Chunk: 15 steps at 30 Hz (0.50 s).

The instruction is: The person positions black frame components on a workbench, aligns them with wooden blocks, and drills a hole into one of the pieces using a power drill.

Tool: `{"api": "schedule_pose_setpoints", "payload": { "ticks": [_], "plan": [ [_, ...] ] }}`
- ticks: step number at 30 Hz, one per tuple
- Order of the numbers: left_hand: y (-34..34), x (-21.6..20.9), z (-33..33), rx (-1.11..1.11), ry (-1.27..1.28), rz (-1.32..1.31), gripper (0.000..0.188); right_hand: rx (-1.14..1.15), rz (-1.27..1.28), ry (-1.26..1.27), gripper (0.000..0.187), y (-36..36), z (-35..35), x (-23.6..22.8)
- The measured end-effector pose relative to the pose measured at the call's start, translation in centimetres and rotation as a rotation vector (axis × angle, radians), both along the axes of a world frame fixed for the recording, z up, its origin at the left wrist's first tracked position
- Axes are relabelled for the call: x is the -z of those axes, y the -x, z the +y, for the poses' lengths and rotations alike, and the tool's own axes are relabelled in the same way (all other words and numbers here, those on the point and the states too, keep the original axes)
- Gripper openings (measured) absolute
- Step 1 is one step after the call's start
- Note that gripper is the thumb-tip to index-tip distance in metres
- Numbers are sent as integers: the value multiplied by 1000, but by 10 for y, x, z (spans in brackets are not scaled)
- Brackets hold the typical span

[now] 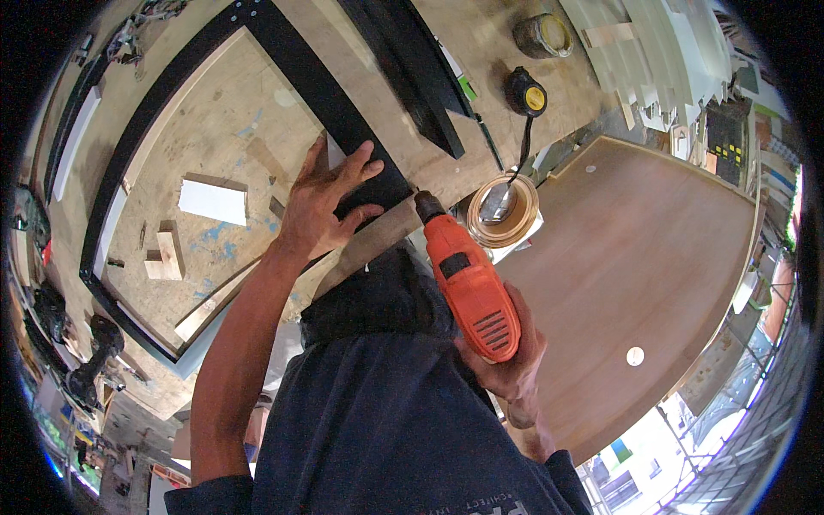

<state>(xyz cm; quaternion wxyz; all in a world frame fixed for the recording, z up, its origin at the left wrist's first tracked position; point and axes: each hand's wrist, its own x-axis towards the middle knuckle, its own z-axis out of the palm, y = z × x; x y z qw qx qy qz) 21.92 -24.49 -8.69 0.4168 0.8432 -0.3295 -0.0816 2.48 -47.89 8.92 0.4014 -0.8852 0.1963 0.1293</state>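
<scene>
An orange power drill (pixel 468 279) is in my right hand (pixel 515 365), whose fingers are wrapped round its handle. The black chuck (pixel 427 206) points up and left, with the tip at the outer edge of a black frame's (pixel 322 64) near right corner. Whether the bit touches the frame is too small to tell. My left hand (pixel 322 206) lies across that corner, thumb and fingers spread over the black bar. The frame rests on a wooden worktable (pixel 283 94).
Inside the frame lie a white block (pixel 213 201) and small wood offcuts (pixel 167 255). A black board (pixel 408 77), tape measure (pixel 525 93), tin (pixel 542 37) and tape roll (pixel 504 212) are to the right. A large brown panel (pixel 635 266) stands beyond them. White strips (pixel 661 51) are stacked at far right.
</scene>
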Motion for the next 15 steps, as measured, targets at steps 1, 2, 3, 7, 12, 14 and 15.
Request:
{"api": "schedule_pose_setpoints", "payload": {
  "ticks": [1,2,3,7,12,14,15],
  "plan": [
    [-1,0,0,7,-19,-21,99,17,-1,-10,90,1,0,-2],
    [-1,0,0,14,-38,-43,97,34,-2,-19,91,3,-1,-4],
    [-1,0,0,10,-37,-43,97,30,-3,-18,91,4,-1,-7],
    [0,1,1,8,-21,4,99,25,-37,-16,92,7,-7,-27],
    [-1,-1,1,14,8,-3,97,-12,12,-27,91,-11,-2,-44],
    [-1,-1,0,24,24,26,94,-44,41,0,90,-18,2,-47],
    [-1,1,0,20,27,29,94,-49,43,3,90,-21,2,-49]
  ]
}}
